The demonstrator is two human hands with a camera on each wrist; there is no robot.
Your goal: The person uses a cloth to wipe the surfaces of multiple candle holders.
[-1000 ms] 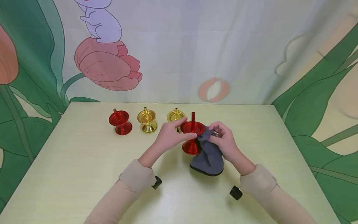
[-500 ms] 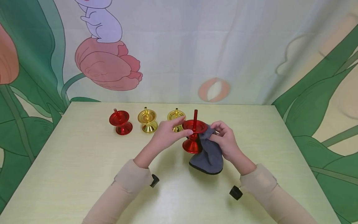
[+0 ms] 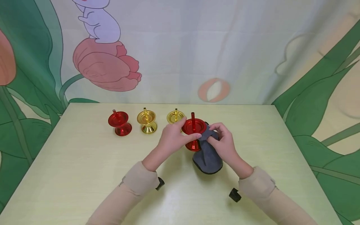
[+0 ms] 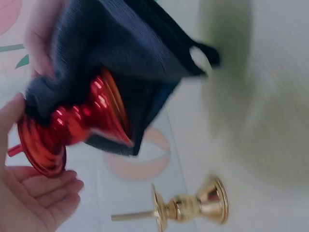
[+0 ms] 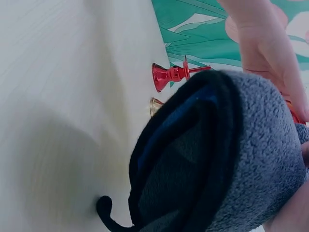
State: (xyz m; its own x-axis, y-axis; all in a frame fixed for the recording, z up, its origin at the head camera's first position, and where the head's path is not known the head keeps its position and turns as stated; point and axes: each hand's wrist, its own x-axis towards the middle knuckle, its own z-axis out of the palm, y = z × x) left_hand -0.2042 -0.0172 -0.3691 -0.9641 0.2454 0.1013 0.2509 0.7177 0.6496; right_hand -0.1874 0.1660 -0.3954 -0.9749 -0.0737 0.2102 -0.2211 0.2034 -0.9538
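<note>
My left hand holds a shiny red candlestick by the rim of its dish, thumb on the near side and fingers on the far side. The candlestick is raised off the table, its tube pointing up. My right hand pinches a grey cloth against the candlestick's right side, just below the dish. In the left wrist view, the cloth wraps part of the red stem, while the flared base shows bare. Dark trim and a small loop edge the cloth's hanging end in the right wrist view.
Along the back of the table stand another red candlestick, a gold candlestick and a second gold one, partly hidden behind my left hand. A printed curtain hangs behind the table's far edge.
The red candlestick has shifted slightly and tips a little differently. My left thumb reaches farther along its rim. The cloth stays in my right hand, its hanging end folded narrower.
</note>
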